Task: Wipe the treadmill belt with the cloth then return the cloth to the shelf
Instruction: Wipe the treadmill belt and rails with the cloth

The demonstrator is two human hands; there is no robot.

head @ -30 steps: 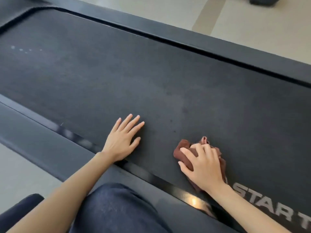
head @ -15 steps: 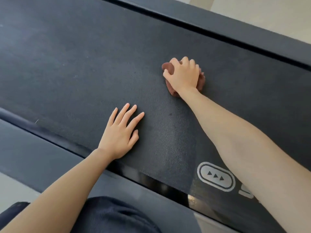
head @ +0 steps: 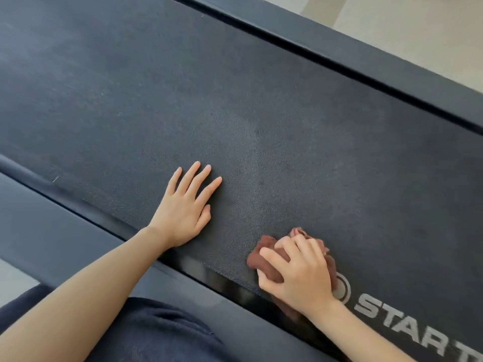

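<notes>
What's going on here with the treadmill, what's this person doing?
A person is wiping the treadmill belt by hand. The right hand presses a bunched reddish-brown cloth against the belt near its close edge, just beside the white START lettering. The left hand lies flat, fingers spread, on the belt, apparently as a brace. The cloth is in use, so the wiping isn't finished, and no shelf is in view.

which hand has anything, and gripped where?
Right hand presses a bunched brown cloth onto the treadmill belt, fingers over its top. Left hand lies flat, holding nothing.
</notes>
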